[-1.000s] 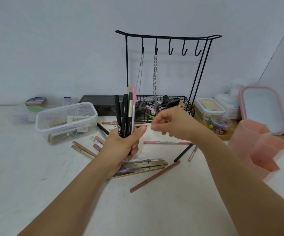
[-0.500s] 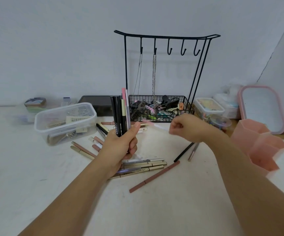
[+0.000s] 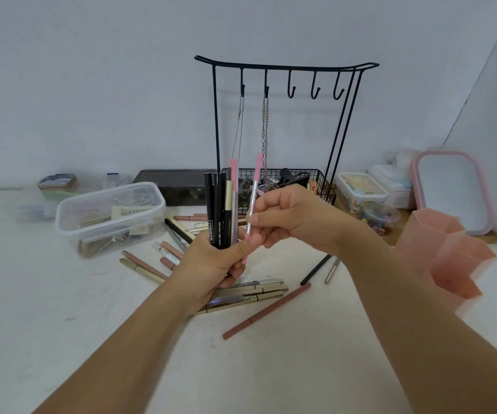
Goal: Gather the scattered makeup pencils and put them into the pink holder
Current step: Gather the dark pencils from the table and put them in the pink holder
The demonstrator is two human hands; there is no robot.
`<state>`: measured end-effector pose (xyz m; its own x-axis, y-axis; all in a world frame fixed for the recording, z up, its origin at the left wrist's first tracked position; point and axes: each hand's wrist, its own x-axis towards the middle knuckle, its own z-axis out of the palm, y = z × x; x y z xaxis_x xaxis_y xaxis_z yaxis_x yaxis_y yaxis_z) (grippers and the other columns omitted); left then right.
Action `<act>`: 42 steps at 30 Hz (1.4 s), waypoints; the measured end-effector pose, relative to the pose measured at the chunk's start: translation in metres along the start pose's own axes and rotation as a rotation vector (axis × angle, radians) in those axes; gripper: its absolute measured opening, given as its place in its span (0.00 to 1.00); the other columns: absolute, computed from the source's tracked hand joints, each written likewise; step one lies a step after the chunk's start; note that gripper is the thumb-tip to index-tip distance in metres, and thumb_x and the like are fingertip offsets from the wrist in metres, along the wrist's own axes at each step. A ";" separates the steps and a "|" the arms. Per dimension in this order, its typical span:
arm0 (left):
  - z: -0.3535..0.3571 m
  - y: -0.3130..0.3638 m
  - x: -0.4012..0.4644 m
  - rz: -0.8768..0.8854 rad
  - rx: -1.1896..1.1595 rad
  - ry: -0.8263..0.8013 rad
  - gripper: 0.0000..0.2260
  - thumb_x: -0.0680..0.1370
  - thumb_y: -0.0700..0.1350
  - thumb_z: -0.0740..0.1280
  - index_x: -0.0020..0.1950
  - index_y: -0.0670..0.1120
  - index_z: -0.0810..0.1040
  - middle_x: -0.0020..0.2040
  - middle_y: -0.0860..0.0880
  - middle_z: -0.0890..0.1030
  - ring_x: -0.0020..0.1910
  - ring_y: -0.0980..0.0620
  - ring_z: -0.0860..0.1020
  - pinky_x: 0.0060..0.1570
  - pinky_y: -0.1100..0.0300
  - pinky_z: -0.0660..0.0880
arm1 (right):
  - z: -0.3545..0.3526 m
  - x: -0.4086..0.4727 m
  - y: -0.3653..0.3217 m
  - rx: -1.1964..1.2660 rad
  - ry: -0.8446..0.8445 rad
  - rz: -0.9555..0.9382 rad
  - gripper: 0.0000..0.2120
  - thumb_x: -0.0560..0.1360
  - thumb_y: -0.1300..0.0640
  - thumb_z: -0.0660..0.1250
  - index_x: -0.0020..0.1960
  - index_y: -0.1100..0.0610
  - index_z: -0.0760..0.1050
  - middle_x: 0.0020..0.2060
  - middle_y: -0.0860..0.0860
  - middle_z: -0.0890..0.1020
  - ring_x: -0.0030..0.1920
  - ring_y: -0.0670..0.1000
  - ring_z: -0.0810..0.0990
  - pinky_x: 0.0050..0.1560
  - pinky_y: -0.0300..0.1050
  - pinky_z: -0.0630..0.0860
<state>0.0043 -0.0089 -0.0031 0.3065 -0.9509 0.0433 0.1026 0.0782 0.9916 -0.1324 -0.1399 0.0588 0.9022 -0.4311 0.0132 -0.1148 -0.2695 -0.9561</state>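
The left hand (image 3: 211, 264) grips an upright bundle of pencils (image 3: 222, 213) — fingers curled round it. The right hand (image 3: 289, 216) pinches 1 pink-tipped pencil (image 3: 252, 204) just beside the bundle; the pink holder (image 3: 444, 255) stands well apart.

The white table (image 3: 271, 369) looks matt and faintly scuffed. The black pencils (image 3: 219, 216) have a smooth, slightly glossy plastic finish with white print; the gold pencils (image 3: 247, 294) lying flat shine like brushed metal, though they may be coated plastic. The pink pencil (image 3: 252, 204) has a glittery silver middle. The pink holder (image 3: 447, 258) is matt, translucent plastic. The clear box (image 3: 110, 216) is glossy plastic. The rack (image 3: 286, 67) is thin black-painted metal wire, with metal chains (image 3: 264, 130) hanging.
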 end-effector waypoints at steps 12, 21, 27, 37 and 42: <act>0.000 0.001 0.001 -0.019 0.056 0.097 0.10 0.79 0.45 0.71 0.42 0.42 0.77 0.29 0.45 0.76 0.27 0.50 0.75 0.23 0.61 0.69 | 0.017 0.009 0.001 -0.183 0.141 -0.062 0.04 0.75 0.62 0.73 0.48 0.63 0.84 0.39 0.61 0.85 0.37 0.49 0.82 0.40 0.42 0.81; -0.002 0.003 0.004 -0.060 -0.099 0.130 0.17 0.78 0.52 0.72 0.35 0.48 0.68 0.28 0.48 0.66 0.26 0.53 0.62 0.20 0.65 0.57 | -0.052 -0.024 0.012 -1.002 -0.097 0.604 0.19 0.68 0.58 0.80 0.57 0.49 0.81 0.54 0.49 0.81 0.53 0.51 0.81 0.49 0.45 0.80; 0.001 0.003 0.002 -0.060 -0.092 0.107 0.16 0.78 0.50 0.72 0.36 0.47 0.71 0.29 0.49 0.70 0.28 0.53 0.70 0.19 0.66 0.59 | -0.055 -0.024 0.024 -0.926 -0.075 0.707 0.19 0.65 0.60 0.82 0.54 0.53 0.82 0.55 0.54 0.78 0.48 0.54 0.81 0.43 0.51 0.86; -0.002 0.001 0.001 -0.003 -0.045 0.069 0.08 0.71 0.50 0.76 0.42 0.49 0.80 0.31 0.48 0.72 0.29 0.52 0.70 0.21 0.65 0.63 | -0.055 -0.015 0.038 -0.875 -0.068 0.600 0.09 0.71 0.59 0.78 0.50 0.54 0.82 0.52 0.54 0.81 0.47 0.55 0.86 0.50 0.48 0.84; 0.000 0.005 0.001 -0.032 -0.080 0.094 0.17 0.69 0.60 0.74 0.38 0.49 0.73 0.29 0.49 0.66 0.27 0.53 0.65 0.21 0.66 0.58 | -0.041 -0.007 0.038 -0.823 -0.020 0.544 0.10 0.72 0.55 0.78 0.51 0.53 0.80 0.50 0.53 0.78 0.43 0.55 0.83 0.40 0.44 0.84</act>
<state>0.0054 -0.0089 0.0017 0.3890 -0.9212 -0.0034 0.1873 0.0755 0.9794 -0.1601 -0.1822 0.0339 0.6465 -0.6614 -0.3802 -0.7629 -0.5570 -0.3282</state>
